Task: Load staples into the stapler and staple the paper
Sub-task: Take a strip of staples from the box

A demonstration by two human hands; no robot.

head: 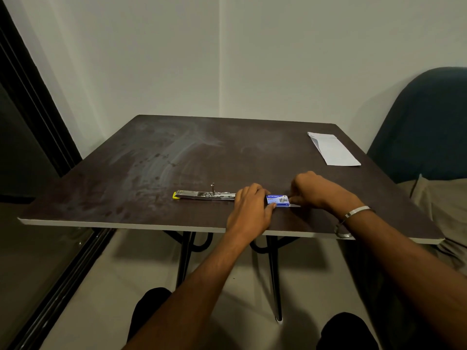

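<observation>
A: Knees at the bottom edge, forearms over them reaching to the worktop (106, 173). Hands?

B: Left hand (249, 210) lies on the near end of the stapler (204, 195), thumb and fingers closed round the left end of the staple box (278, 200). Right hand (316, 190) is pinched on the box's right end, where a pale strip sticks out. Looks like the inner tray sliding open, but too small to be sure.

A: So both clamped on the box?

B: Yes. Left steadies, right pulls, my guess. Bangle (356, 212) on the right wrist.

A: Stapler state?

B: Flat on the worktop near the front edge, swung fully open, metal channel facing up, yellow tip at the far left, a small post standing up mid-length. Can't tell if staples sit in the channel; looks bare.

A: Paper?

B: Paper (333, 149) at the far right corner, well apart from hands and stapler, one corner folded. No staple visible in it at this size.

A: Progress?

B: Early. Stapler is opened, box being worked on. Left, judging by this: get a strip out, drop it in the channel, close the stapler, bring the paper over, press.

A: Other stuff?

B: Dark chair (424, 122) right of the worktop. Done.
</observation>
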